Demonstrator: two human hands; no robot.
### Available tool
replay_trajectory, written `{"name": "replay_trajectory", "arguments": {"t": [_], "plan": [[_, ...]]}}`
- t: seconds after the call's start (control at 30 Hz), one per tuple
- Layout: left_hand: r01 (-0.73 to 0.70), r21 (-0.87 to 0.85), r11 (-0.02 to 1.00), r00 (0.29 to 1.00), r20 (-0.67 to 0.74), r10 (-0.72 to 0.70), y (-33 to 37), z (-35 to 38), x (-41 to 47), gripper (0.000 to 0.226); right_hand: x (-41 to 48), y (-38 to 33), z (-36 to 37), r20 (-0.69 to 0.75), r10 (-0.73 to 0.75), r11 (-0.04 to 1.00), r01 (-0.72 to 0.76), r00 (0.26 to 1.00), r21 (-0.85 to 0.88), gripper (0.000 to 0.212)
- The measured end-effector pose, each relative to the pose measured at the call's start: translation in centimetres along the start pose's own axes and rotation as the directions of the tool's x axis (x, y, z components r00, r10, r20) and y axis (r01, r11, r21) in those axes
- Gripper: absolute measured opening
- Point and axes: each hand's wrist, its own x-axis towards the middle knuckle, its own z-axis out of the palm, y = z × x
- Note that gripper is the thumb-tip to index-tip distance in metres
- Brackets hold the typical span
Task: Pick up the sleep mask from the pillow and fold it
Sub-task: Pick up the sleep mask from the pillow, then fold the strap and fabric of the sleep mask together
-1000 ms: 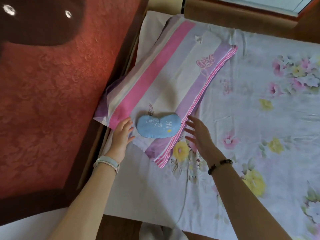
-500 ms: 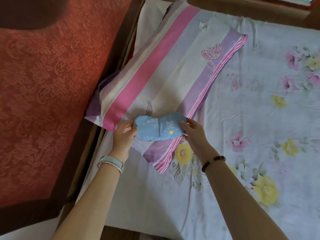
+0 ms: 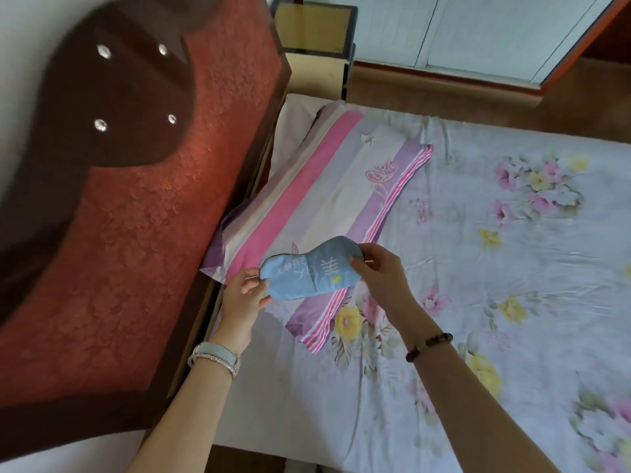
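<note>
Fingers of both hands pinching sleep mask ends, unfolded, long axis left-right

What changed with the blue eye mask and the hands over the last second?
Both hands closed in on the sleep mask and took hold: the left hand pinches one end, the right hand the other. The mask was lying flat on the striped pillow; now it seems lifted slightly off it, still unfolded. The pillow and the floral sheet lie as before.

Sleep mask covers part of pillow near corner; mask's strap and back side hidden. Print on mask too small to read. Both forearms cut off at bottom edge, below pillow.
</note>
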Motion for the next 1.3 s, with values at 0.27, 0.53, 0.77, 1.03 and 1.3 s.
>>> {"name": "replay_trajectory", "arguments": {"t": [0.27,0.53,0.77,1.03,1.3], "plan": [[0.008,-0.227,0.974,1.000,0.017,-0.004,6.3,0.3,-6.1,0.013,-5.8,-12.8,-2.9,0.140,-0.316,0.941,0.329,0.938,-0.081,0.021],[0.524,-0.610,0.594,0.850,0.414,-0.325,10.4,3.5,-11.5,0.029,-10.7,-18.8,-4.7,0.340,-0.562,0.750,0.637,0.754,-0.175,0.028],[0.650,-0.638,0.412,0.743,0.648,-0.169,13.4,5.3,-15.3,0.047,-13.9,-16.2,-7.6,0.342,-0.566,0.725,0.651,0.750,-0.225,0.025],[0.378,-0.546,0.748,0.843,0.538,-0.033,13.8,6.3,-15.2,0.041,-16.0,-12.7,-10.0,0.286,-0.500,0.755,0.573,0.818,-0.319,0.028],[-0.003,-0.401,0.916,0.904,0.391,0.174,14.7,6.0,-16.7,0.053,-15.8,-14.1,-11.5,0.052,-0.433,0.869,0.432,0.900,-0.243,0.026]]}}
